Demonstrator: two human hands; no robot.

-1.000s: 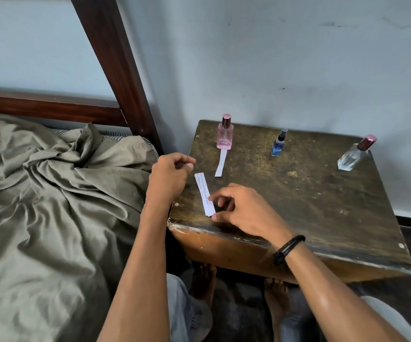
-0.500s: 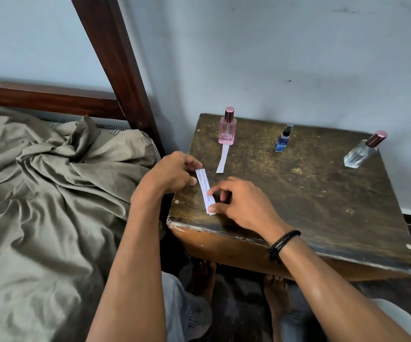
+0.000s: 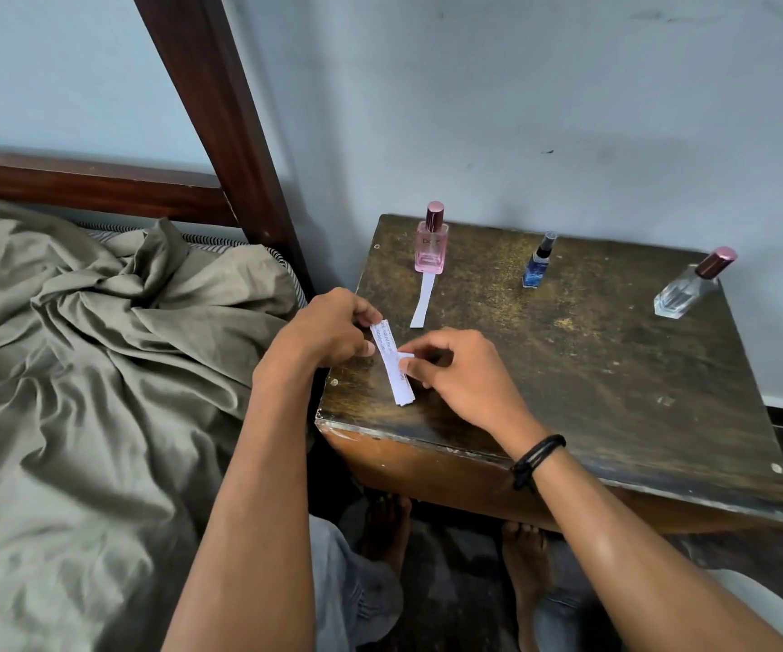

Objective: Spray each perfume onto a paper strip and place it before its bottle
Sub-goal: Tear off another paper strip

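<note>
At the near-left corner of the table, both hands work a small stack of paper strips, which lies w/ its near end close to the table edge. The left hand pinches the far end of the stack between thumb and forefinger. The right hand has thumb and fingertips closed on the stack's middle, where the corner of one strip is lifted off the rest, apparently peeling a single strip free.

Handling, as a judgement: the strips are thin, v. light and floppy. They'll cling together and bend rather than slide, so best to nip one at an end or corner, not flat-on. A damp strip after spraying will go limper still.

The bottles are glass by the look, so rigid, smooth and breakable. Take each round the body, finger on top for the nozzle. The pink bottle stands at the back left w/ a used strip laid just in front of it, so that one looks done. The small blue bottle and the clear bottle, both further right, have no strip yet. The clear one appears to lean, though that may be lens distortion.

Writing: the top strip carries printed text, too small to read with confidence. The pink bottle has faint lettering on its front, not legible.
</note>
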